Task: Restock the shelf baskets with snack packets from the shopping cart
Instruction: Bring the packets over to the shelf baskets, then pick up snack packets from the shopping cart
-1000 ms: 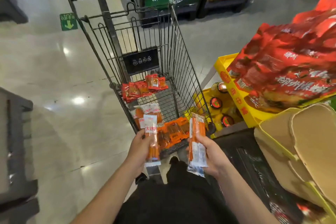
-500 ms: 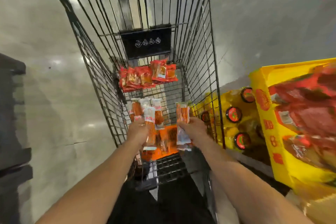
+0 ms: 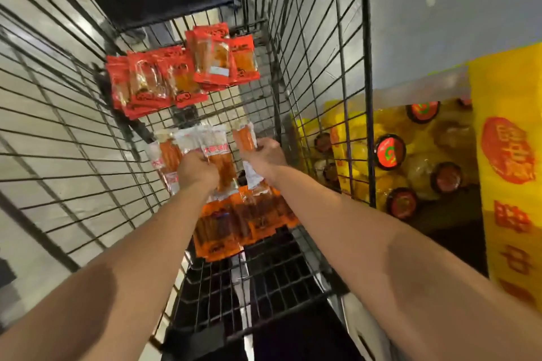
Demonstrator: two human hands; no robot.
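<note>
Snack packets (image 3: pixel 181 79) at the shopping cart's (image 3: pixel 322 73) far end (more nearer), bottles (image 3: pixel 390 152) right outside.

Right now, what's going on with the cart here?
A person is reaching into a wire shopping cart with both hands. The left hand grips a clear packet of orange snack sticks, with more clear packets fanned beside it. The right hand holds another such packet. Red snack packets lie at the cart's far end and orange packets nearer the person.

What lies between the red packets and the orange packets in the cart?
In the head view, clear-white sausage packets, with both hands, left hand and right hand, gripping some.
</note>
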